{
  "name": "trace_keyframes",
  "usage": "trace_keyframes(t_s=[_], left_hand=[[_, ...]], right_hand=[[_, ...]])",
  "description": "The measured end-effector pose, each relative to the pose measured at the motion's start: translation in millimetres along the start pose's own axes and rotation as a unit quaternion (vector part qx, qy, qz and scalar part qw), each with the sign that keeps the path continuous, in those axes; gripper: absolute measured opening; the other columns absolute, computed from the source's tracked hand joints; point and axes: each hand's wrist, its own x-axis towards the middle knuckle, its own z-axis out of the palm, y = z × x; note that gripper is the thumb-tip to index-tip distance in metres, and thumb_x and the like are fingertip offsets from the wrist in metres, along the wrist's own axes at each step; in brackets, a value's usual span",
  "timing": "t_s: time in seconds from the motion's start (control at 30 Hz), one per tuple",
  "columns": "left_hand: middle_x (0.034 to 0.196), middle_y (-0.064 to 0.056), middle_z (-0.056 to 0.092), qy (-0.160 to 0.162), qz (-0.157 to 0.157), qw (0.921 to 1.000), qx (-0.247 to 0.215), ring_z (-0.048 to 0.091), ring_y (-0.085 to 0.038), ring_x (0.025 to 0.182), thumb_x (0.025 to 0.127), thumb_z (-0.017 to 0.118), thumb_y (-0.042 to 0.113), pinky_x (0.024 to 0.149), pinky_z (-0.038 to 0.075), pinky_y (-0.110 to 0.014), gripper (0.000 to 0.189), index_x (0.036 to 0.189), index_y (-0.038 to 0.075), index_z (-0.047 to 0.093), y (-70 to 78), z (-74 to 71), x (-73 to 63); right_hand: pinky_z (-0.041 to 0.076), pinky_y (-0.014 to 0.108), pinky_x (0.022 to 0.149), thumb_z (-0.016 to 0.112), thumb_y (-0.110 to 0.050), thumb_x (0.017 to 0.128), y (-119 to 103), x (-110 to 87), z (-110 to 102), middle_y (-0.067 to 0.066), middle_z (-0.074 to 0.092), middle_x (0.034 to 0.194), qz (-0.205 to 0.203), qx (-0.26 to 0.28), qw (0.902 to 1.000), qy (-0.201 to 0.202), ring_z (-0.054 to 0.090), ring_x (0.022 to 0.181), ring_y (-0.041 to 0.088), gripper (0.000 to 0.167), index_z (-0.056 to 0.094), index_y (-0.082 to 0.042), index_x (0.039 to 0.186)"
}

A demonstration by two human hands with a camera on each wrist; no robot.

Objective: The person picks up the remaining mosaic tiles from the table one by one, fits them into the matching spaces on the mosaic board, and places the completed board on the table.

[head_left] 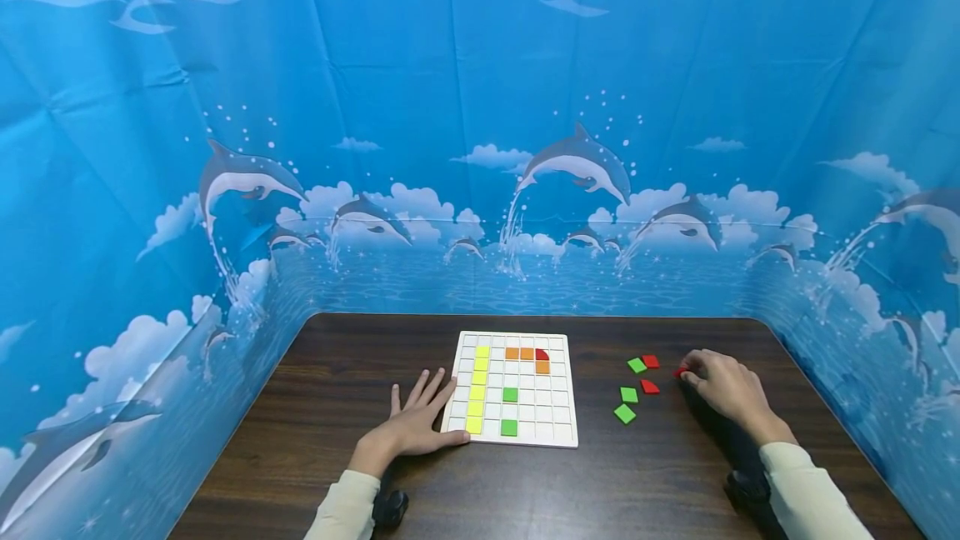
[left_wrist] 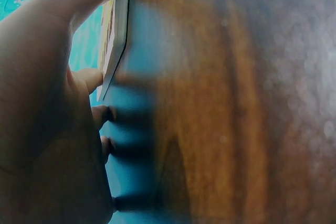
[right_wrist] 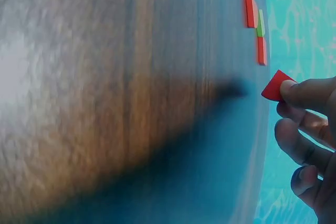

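My right hand (head_left: 723, 386) pinches a red tile (right_wrist: 275, 86) between thumb and fingers, above the table at the right; in the head view only a sliver of it shows. My left hand (head_left: 414, 423) lies spread at the near left corner of the white grid board (head_left: 543, 415), thumb along its bottom edge and fingertips by its left side. On the board stand a column of yellow tiles (head_left: 477, 377), several orange tiles (head_left: 527, 354), a red rounded-corner tile (head_left: 542, 355) and two green tiles, one upper (head_left: 510, 395) and one lower (head_left: 509, 428).
Between board and right hand lie loose tiles: a red one (head_left: 650, 362) touching a green one (head_left: 637, 365), another red one (head_left: 649, 387), and two more green ones, the nearest (head_left: 625, 414) at the front. A blue dolphin-print curtain (head_left: 465, 190) surrounds the brown table (head_left: 525, 490).
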Motion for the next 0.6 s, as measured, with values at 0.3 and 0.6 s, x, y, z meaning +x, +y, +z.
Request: trace_keyframes(t_s=[0.3,0.6], left_hand=[[0.182,-0.007,0.007,0.002,0.002,1.0,0.001,-0.002,-0.039,0.168,0.086,0.059,0.088,0.12,-0.015,-0.081,0.111,0.173,0.029,0.021,-3.5,1.4,3.6],[0.182,-0.007,0.006,0.002,0.009,1.0,0.002,-0.003,-0.039,0.168,0.087,0.059,0.087,0.119,-0.015,-0.082,0.11,0.173,0.03,0.022,-3.4,1.4,2.7]], right_hand=[[0.05,0.04,0.057,0.078,-0.013,0.096,-12.8,0.9,-0.1,0.012,0.077,0.1,-0.015,0.022,0.9996,0.012,0.059,0.071,0.018,0.017,0.075,-0.009,0.112],[0.053,0.039,0.061,0.079,-0.009,0.094,-27.2,1.5,3.9,0.008,0.076,0.094,-0.026,0.057,0.9976,0.029,0.062,0.073,0.017,0.012,0.073,-0.011,0.104]])
